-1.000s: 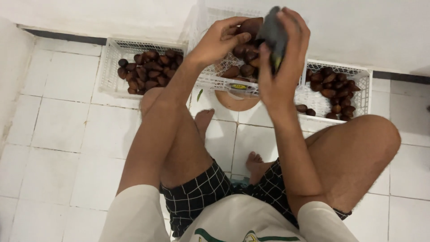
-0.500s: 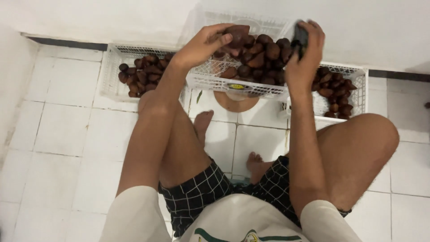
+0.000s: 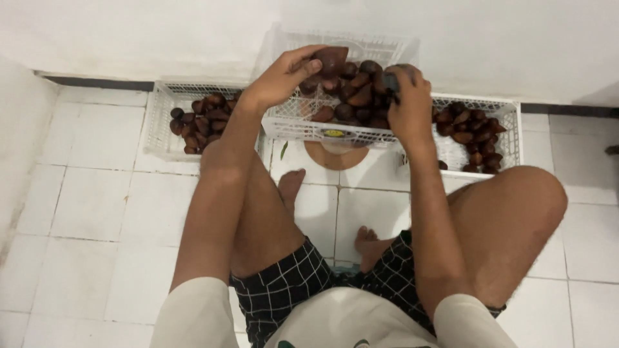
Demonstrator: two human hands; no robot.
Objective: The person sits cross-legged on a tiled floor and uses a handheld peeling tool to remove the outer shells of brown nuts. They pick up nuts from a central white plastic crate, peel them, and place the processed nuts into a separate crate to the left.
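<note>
The fruit (image 3: 330, 59), brown, scaly and pointed, is pinched in the left hand (image 3: 284, 77) above the far left part of the middle basket (image 3: 335, 132); the thumb lies under it and the fingers (image 3: 303, 55) curl over its top, so the grip is narrow and closed on the fruit; the left forearm runs up from the left knee, wrist bent slightly inward. The right hand (image 3: 409, 103) is over the right part of the same basket, knuckles up, forearm nearly straight from the right knee; its fingers are curled tight round a small dark object (image 3: 391, 84), of which only a sliver shows, so what it is cannot be told. The middle basket is white plastic lattice, heaped with more of the same brown fruit (image 3: 354, 96), and rests on a round tan stand (image 3: 335, 154); just beside it on the left lies another white basket (image 3: 161, 122) with a smaller pile (image 3: 200, 119), and on the right a third basket (image 3: 509, 129) with fruit (image 3: 471, 129) along its middle. The person sits on a white tiled floor (image 3: 90, 206), bare feet between the knees, in checked shorts (image 3: 284, 290); a white wall (image 3: 161, 32) stands behind the baskets.
</note>
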